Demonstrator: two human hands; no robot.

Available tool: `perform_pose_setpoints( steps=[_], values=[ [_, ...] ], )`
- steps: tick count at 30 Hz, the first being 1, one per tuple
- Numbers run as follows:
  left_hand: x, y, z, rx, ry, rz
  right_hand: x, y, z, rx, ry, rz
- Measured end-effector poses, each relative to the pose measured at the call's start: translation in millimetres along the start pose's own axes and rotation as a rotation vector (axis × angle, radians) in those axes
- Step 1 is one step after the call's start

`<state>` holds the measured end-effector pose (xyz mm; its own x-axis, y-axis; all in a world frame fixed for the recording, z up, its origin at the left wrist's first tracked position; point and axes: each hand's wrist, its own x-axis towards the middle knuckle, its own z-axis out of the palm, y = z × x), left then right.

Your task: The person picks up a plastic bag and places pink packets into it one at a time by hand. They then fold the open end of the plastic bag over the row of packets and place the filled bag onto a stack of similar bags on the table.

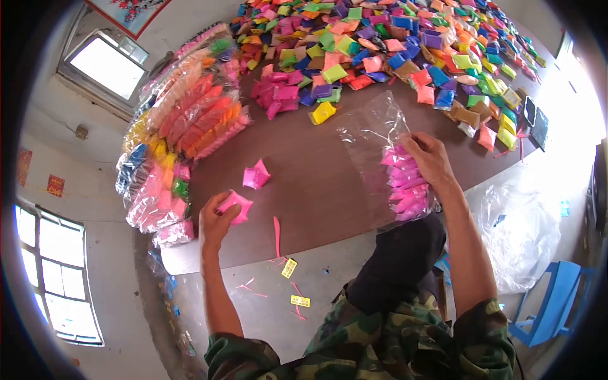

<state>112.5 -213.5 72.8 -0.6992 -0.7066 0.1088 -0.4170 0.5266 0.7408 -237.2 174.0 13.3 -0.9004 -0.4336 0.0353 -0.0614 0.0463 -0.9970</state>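
My left hand [215, 221] is closed on a small pink packet [237, 208] near the table's front left. Just beyond it, a second pink packet [256, 174] lies by itself on the brown table [304, 171]. On the right, my right hand [430, 158] grips the side of a clear plastic bag [370, 139]. Several pink packets [405, 183] are stacked in a row inside that bag, and its upper part is unfilled and crinkled. My right fingertips are partly hidden behind the plastic and the packets.
Loose packets of many colours [380, 50] cover the table's far side. Filled clear bags [196, 120] are piled at the left edge. A dark phone [537, 123] lies at the right edge. A blue chair [551, 304] and a large plastic sack [519, 234] stand at right.
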Motion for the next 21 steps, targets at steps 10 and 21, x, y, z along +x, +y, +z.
perform_pose_setpoints(
  steps=[10, 21],
  values=[
    [22.1, 136.2, 116.0, -0.386, -0.274, 0.161, -2.8, -5.0, -2.9, 0.017, -0.04, 0.035],
    [51.1, 188.6, 261.3, -0.697, -0.441, 0.139, -6.0, -10.9, 2.0, 0.176, -0.033, 0.001]
  ],
)
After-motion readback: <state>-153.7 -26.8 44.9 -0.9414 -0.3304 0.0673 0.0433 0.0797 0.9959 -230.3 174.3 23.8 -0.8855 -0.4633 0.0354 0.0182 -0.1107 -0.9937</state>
